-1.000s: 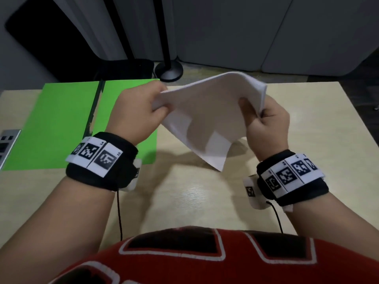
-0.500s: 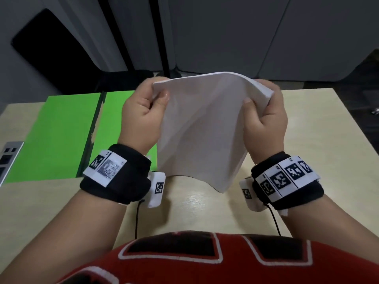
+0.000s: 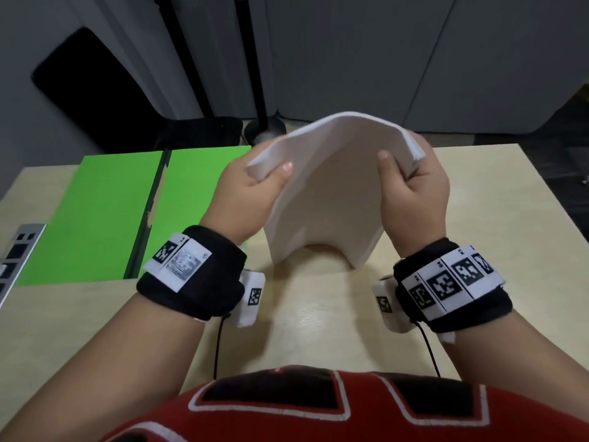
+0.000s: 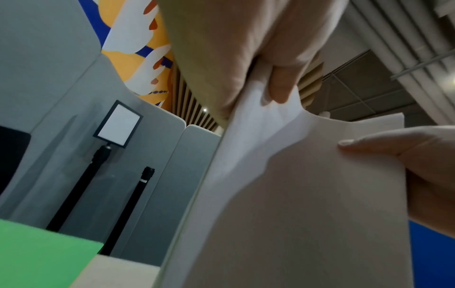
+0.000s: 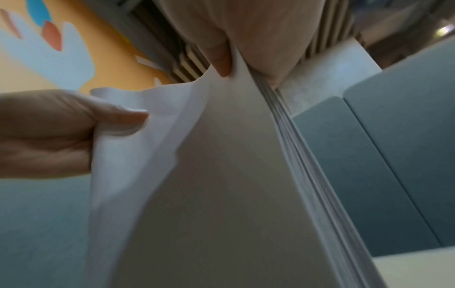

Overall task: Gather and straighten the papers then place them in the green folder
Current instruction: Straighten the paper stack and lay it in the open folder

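A stack of white papers (image 3: 328, 193) stands upright on its lower edge on the table, bowed toward me. My left hand (image 3: 251, 193) pinches its upper left edge, thumb on the near face. My right hand (image 3: 411, 193) grips the upper right edge the same way. The left wrist view shows the papers (image 4: 307, 204) with my left hand (image 4: 246, 58) above and the right thumb at the right. The right wrist view shows the papers (image 5: 221, 185) and their layered side edge under my right hand (image 5: 246, 39). The green folder (image 3: 105, 215) lies open on the table to the left, partly behind my left wrist.
The light wooden table (image 3: 318, 314) runs under both arms. A grey keyboard-like device (image 3: 14, 256) sits at the far left edge. A black stand base (image 3: 264, 129) and grey partition panels stand behind the table.
The papers have swung from a slanted hold in the air to upright, with the lower edge down on the table. Both hands have shifted right and farther from me.
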